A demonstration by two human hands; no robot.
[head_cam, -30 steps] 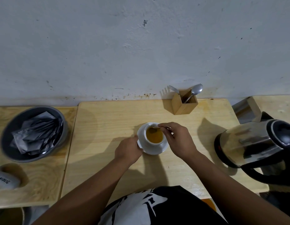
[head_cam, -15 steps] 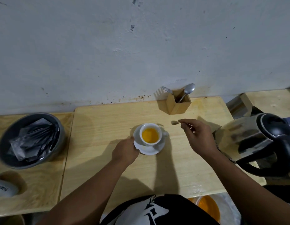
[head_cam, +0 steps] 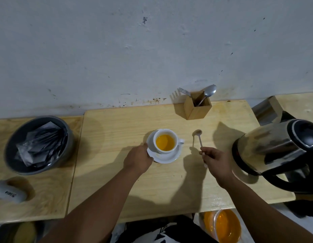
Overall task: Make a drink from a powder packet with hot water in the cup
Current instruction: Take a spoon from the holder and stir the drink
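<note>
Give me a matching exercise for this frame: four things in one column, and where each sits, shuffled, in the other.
Things:
1. cup
2. small spoon
3. packets
4. fork

Places:
A. in the grey bowl
B. in the wooden holder
C. on the saucer
D. in the right hand

Pairs: 1-C, 2-D, 3-A, 4-B
</note>
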